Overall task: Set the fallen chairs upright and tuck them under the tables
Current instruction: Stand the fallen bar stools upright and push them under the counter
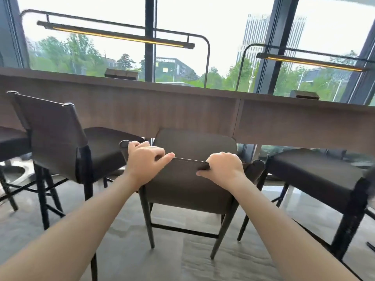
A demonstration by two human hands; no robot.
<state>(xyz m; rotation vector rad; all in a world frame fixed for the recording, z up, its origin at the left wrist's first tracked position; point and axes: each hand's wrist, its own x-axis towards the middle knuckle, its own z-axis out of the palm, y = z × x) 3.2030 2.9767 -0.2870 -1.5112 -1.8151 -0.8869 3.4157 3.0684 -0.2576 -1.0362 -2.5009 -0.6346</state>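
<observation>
Two lit bar lamps (115,35), windows (233,37), trees outside (67,53).

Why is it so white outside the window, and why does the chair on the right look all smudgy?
In the head view, daylight through the window blows the sky out to white; the chair on the right is smeared by motion blur near the frame's edge; the counter bends from the wide lens; both hands, left hand and right hand, look sharp on the middle chair.

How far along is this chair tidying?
No fallen chairs are in view. The middle chair stands upright, its seat partly under the counter; both hands grip its backrest. The left chair stands angled and further out, so it probably needs tucking next.
</observation>
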